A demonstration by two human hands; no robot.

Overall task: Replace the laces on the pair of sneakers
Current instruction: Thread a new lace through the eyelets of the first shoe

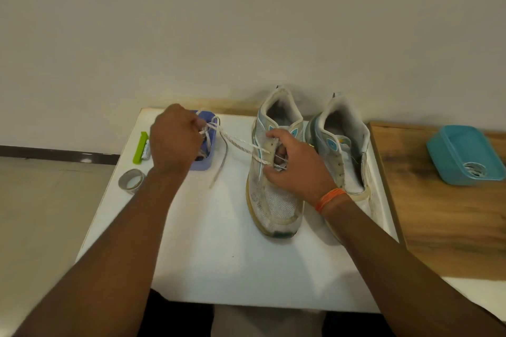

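Two worn white sneakers with teal marks stand side by side on a white table (219, 254), toes toward me. My right hand (298, 167) grips the left sneaker (273, 200) at its eyelets, fingers inside the tongue opening. A white lace (241, 146) runs taut from those eyelets to my left hand (174, 139), which is closed on it above a purple tray (205, 164). One loose lace end hangs down to the table. The right sneaker (345, 150) stands untouched, partly behind my right wrist.
A roll of grey tape (131, 180) and a green clip with a small tube (141, 148) lie at the table's left edge. A teal tray (462, 156) holding something coiled sits on the wooden surface (438, 227) to the right. A wall stands behind.
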